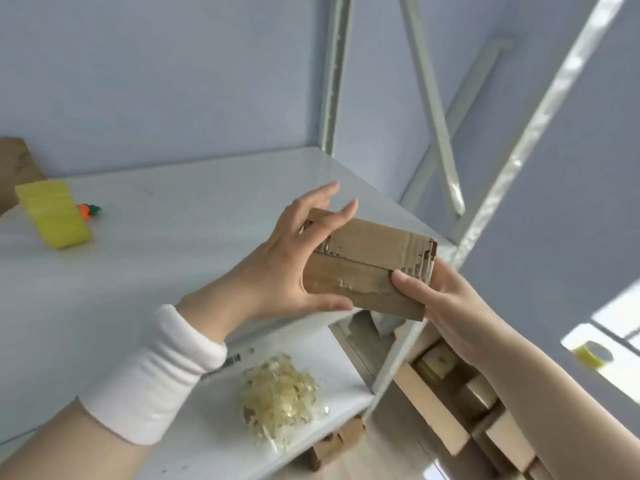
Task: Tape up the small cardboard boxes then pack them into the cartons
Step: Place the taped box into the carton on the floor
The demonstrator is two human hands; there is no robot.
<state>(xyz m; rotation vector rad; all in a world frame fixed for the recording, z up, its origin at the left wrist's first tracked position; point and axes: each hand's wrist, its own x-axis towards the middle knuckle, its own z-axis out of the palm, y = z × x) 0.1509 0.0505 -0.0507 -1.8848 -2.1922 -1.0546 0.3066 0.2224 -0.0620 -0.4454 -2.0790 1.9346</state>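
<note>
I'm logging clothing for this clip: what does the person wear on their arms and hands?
A wide white ribbed wristband circles the left forearm near the wrist. The left hand and right hand are bare: no gloves, rings or watch show. The right forearm has no sleeve in view.

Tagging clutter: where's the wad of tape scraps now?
Head view, lower centre: the wad of tape scraps lies on a white surface, below the cardboard box held by the left hand and right hand.
</note>
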